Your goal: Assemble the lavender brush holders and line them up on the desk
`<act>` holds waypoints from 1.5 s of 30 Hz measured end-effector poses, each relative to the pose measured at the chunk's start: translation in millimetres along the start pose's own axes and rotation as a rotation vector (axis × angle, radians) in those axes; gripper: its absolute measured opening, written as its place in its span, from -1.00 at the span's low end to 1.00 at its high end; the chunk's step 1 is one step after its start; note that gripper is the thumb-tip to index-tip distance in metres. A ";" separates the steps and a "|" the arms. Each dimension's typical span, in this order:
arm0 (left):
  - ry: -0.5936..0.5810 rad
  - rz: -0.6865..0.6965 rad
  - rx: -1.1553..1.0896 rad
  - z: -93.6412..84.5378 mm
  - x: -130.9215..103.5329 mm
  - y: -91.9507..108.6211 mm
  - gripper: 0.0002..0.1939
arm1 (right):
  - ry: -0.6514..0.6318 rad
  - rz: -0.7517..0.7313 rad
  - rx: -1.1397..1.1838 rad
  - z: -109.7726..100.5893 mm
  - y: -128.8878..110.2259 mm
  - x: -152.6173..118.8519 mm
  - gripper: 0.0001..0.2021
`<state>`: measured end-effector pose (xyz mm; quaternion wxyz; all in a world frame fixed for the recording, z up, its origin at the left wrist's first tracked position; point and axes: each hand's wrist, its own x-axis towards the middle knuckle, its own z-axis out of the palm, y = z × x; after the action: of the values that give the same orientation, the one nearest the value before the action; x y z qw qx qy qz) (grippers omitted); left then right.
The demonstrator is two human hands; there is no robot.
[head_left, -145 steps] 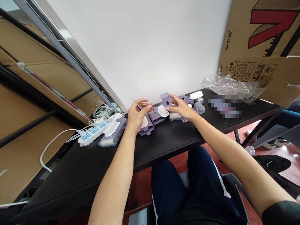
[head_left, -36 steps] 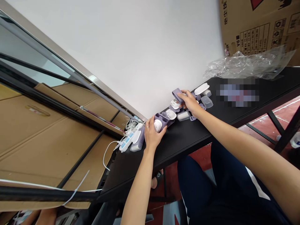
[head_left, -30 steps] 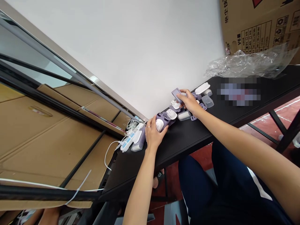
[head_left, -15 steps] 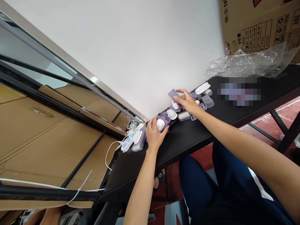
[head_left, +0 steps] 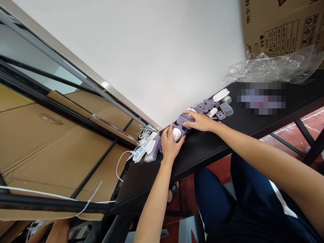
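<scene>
My left hand [head_left: 170, 145], a ring on one finger, is wrapped round a purple-grey plastic housing [head_left: 178, 127] on the black table. A white ribbed round part [head_left: 176, 134] shows at the housing's near side. My right hand [head_left: 201, 122] grips a flat purple-grey plastic cover [head_left: 184, 118] at the far end of that housing; whether it is seated there I cannot tell. Left of my left hand lies a similar purple-grey device [head_left: 153, 151] with a white oval top. Beyond my right hand are another purple housing [head_left: 208, 104], a white oval piece [head_left: 221, 94] and a clear plastic cap [head_left: 226, 109].
A white power strip [head_left: 141, 152] with tangled cables [head_left: 144, 133] lies at the table's left end. Crumpled clear plastic [head_left: 268, 69] and a cardboard box [head_left: 278, 30] are at the right. A white wall [head_left: 152, 60] rises behind the narrow black table [head_left: 202, 141].
My right hand has lowered the purple cover leftward onto the end of the housing. My left hand keeps hold of the housing. The view has shifted slightly.
</scene>
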<state>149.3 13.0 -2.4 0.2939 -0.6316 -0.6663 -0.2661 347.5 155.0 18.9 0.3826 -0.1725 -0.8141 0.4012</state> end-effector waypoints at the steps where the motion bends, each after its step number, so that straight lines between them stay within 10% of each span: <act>1: -0.002 -0.002 -0.010 -0.1 -0.3 0.8 -0.17 | -0.014 -0.006 0.009 0.8 -0.7 -0.6 -0.41; 12: -0.010 -0.026 -0.017 1.1 -1.4 3.9 -0.16 | -0.109 0.079 0.395 9.4 2.9 4.4 -0.40; 45: 0.051 0.046 0.050 7.2 -4.9 5.3 -0.29 | -0.121 -0.008 -0.116 32.1 -0.1 -8.7 -0.12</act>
<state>154.3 15.2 -11.0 0.3325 -0.6322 -0.6504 -0.2583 328.7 133.0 2.4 0.3238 -0.1667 -0.8584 0.3613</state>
